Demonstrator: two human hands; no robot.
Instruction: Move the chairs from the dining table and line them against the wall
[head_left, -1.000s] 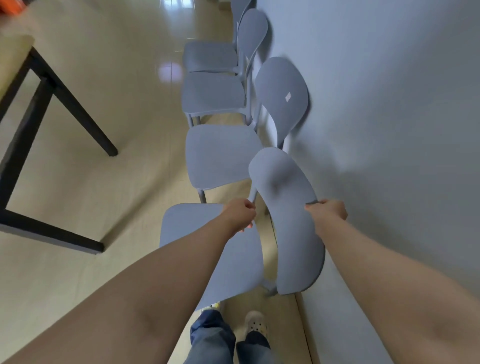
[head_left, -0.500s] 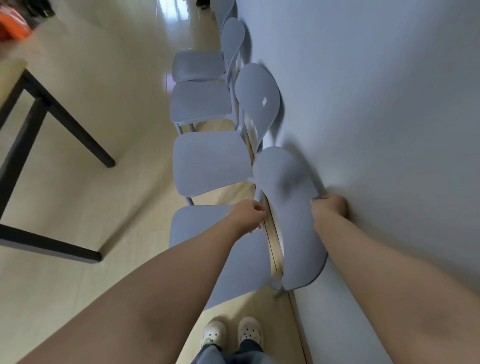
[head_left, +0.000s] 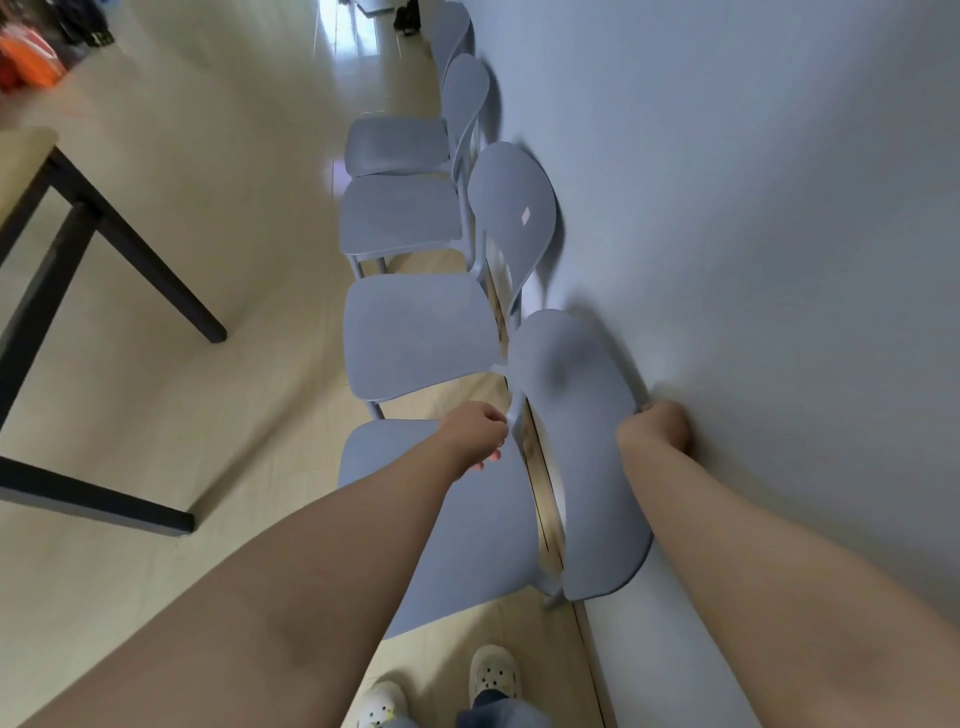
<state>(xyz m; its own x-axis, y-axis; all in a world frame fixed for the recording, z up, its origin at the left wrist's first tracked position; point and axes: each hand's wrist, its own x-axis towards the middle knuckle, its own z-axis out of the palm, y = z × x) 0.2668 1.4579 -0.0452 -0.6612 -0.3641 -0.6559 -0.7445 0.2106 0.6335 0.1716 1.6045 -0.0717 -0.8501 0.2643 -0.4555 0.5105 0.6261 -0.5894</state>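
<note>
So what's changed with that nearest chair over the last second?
The nearest chair has been pushed toward the wall; its backrest now sits almost against it, with the right hand squeezed between. The left hand keeps its grip on the backrest's other edge. The other chairs and the table stayed put.

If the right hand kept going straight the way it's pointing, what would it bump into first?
Probably the wall. The right hand grips the far edge of the nearest chair's backrest, knuckles already very close to the wall; whether they touch is unclear.
</note>
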